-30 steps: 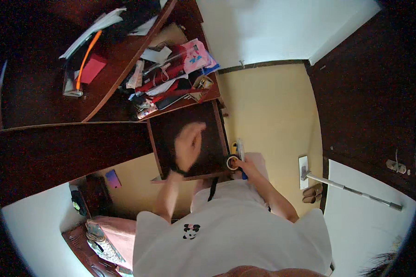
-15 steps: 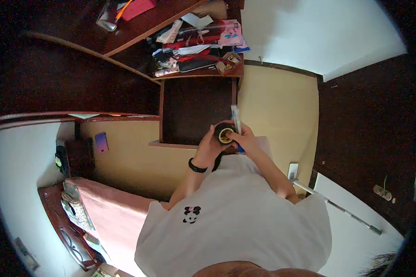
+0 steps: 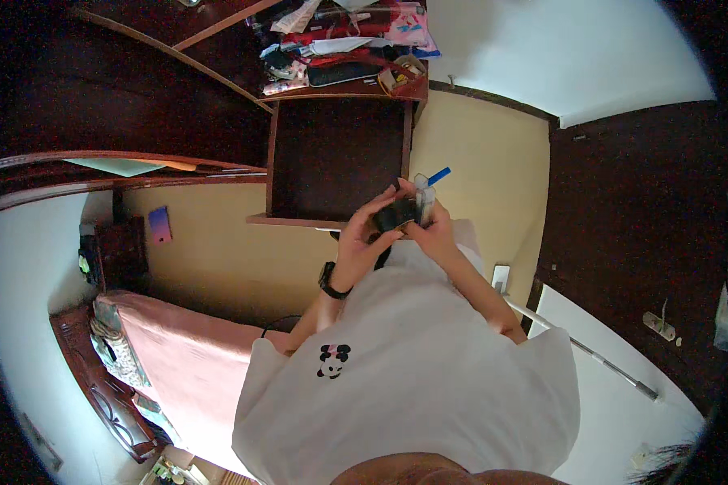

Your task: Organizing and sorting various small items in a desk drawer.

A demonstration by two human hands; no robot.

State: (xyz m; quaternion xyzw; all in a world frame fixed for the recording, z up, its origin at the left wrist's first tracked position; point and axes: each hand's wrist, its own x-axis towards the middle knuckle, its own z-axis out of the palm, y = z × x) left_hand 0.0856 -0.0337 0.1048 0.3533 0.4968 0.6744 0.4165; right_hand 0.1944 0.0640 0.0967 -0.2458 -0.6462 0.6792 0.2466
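In front of my chest, my left hand (image 3: pixel 359 241) is closed around a black tape roll (image 3: pixel 395 215), with its outer band facing up. My right hand (image 3: pixel 437 234) presses against the roll's right side. The same right hand also holds a slim clear plastic item (image 3: pixel 425 196) with a blue stick-like end (image 3: pixel 439 176) pointing away to the right. What kind of item that is, I cannot make out. Just beyond my hands stands a pulled-out dark wooden drawer (image 3: pixel 340 162). The roll hides some of my fingertips.
Above the drawer, a shelf (image 3: pixel 332 94) carries pouches, papers, a pink packet (image 3: pixel 408 28) and a small red box (image 3: pixel 403 77). A pink-covered bed (image 3: pixel 186 343) lies at the left. To the right are a dark door (image 3: pixel 623 218) and a white-and-metal pole (image 3: pixel 594 356).
The tape roll has been tipped so its outer band shows instead of its hollow core. The clear item's blue end now points away from me. The surroundings have shifted upward in view.
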